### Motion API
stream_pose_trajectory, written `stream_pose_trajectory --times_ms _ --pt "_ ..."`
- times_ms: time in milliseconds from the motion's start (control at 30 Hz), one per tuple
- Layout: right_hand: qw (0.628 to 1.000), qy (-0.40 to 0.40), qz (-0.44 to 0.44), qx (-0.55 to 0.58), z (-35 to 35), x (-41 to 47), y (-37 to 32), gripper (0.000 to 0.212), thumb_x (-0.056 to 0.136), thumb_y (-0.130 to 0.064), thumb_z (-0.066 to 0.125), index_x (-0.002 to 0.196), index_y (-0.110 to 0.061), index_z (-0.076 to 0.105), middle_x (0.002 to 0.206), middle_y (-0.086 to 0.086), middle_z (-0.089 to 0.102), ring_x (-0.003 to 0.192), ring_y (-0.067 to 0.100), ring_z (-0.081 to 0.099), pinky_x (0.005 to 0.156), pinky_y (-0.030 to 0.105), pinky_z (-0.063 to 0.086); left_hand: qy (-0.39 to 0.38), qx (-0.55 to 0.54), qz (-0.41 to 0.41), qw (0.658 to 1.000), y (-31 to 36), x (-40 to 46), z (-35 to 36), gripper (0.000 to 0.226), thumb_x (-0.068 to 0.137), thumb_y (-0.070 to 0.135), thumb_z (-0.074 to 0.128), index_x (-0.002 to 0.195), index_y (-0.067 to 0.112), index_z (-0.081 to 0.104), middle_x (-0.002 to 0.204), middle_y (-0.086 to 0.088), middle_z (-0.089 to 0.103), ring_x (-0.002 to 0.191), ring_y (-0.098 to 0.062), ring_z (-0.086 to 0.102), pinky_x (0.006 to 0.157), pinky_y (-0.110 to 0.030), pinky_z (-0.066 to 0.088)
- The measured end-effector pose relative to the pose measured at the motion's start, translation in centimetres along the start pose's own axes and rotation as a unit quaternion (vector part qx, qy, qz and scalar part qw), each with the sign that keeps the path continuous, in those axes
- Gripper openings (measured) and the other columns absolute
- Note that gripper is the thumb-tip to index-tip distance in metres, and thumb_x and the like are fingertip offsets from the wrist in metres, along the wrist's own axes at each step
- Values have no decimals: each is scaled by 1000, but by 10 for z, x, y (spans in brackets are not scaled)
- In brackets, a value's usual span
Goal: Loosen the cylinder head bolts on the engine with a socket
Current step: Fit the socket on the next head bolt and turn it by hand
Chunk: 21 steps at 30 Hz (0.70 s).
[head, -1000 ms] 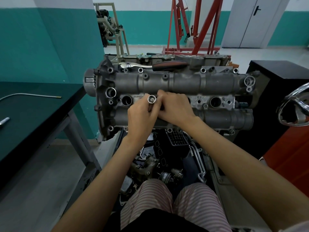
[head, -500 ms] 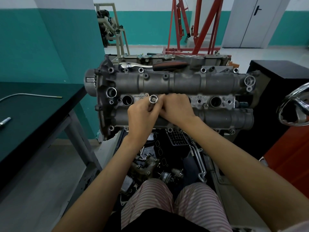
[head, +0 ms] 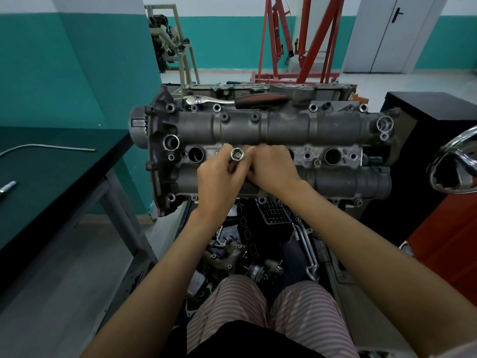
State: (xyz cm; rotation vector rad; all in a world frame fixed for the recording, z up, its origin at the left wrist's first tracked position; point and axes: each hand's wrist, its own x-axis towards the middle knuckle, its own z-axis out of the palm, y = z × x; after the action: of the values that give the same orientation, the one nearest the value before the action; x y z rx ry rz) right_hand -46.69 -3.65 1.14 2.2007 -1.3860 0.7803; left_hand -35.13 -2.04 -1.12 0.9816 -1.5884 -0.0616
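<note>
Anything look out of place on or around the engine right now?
Mostly one thing: the ratchet lies loose along the far top edge of the engine, unattached, while the left hand holds the socket alone. Loose parts lie heaped below the engine.

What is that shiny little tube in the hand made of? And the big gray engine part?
The socket looks like polished, probably chromed steel: bright mirror glints. The left hand grips it. The cylinder head cover looks like cast aluminium: dull, grainy gray, unpainted.
</note>
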Motion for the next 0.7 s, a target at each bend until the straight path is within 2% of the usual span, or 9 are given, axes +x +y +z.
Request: stream_pose_trajectory --times_ms 67,133,200,300,367,433,500,600,700 --pt "1000 -26 -10 -6 3 0 0 21 86 -24 53 85 -3 57 73 15 65 64 35 61 50 30 27 -15 -12 -12 1000 -1 -2 0 32 87 21 61 68 12 37 54 2 39 49 -15 34 48 -20 29" --pt "999 -16 -8 28 3 -1 0 23 85 -24 54 90 -1 52 81 14 63 66 35 59 50 31 27 -17 -27 -16 999 -1 -3 0 23 87 19 56 73 9 41 59 -2 45 53 -17 41 50 -20 32" --pt "999 -6 -2 53 0 -1 -1 27 84 -25 58 90 0 51 82 14 62 63 36 59 50 30 26 -12 -29 -12 999 -2 -3 0 23 88 17 53 72 7 41 59 -3 43 53 -17 39 50 -22 31" --pt "999 -10 -1 39 -2 -2 0 27 81 -31 63 84 -5 60 72 16 66 64 37 63 54 28 28 2 -10 2 1000 -3 -2 0 34 89 19 57 63 8 38 52 -5 39 49 -21 35 48 -29 30" --pt "999 -19 -3 27 -1 -2 1 25 83 -32 61 82 -7 65 71 18 67 67 37 63 56 30 28 10 -6 14 1000 -3 -1 0 40 88 19 62 59 11 34 49 -2 33 47 -16 28 46 -28 27" --pt "999 -39 -5 11 2 -1 2 27 88 -32 53 90 -7 62 79 16 67 74 36 62 57 31 28 2 -6 16 1000 -3 -1 0 41 88 24 63 62 14 32 52 7 29 50 -14 27 47 -21 25" --pt "999 -38 -7 17 4 0 3 27 89 -31 50 94 -5 55 84 14 66 75 35 61 55 31 27 -13 -19 4 1000 -2 -2 -1 34 88 29 58 67 13 36 56 9 34 51 -13 33 48 -18 28" --pt "998 -31 -4 61 3 0 1 28 87 -30 52 94 -4 47 87 12 62 71 36 59 52 32 27 -8 -37 -2 999 -4 -4 0 23 88 20 53 72 6 43 60 -2 43 54 -16 39 50 -27 34" --pt "998 -30 11 52 1 0 1 28 85 -35 54 89 -8 53 77 12 66 67 35 62 53 29 27 12 -23 5 1000 -4 -2 1 30 89 15 58 63 7 44 53 1 37 51 -14 32 47 -26 30"
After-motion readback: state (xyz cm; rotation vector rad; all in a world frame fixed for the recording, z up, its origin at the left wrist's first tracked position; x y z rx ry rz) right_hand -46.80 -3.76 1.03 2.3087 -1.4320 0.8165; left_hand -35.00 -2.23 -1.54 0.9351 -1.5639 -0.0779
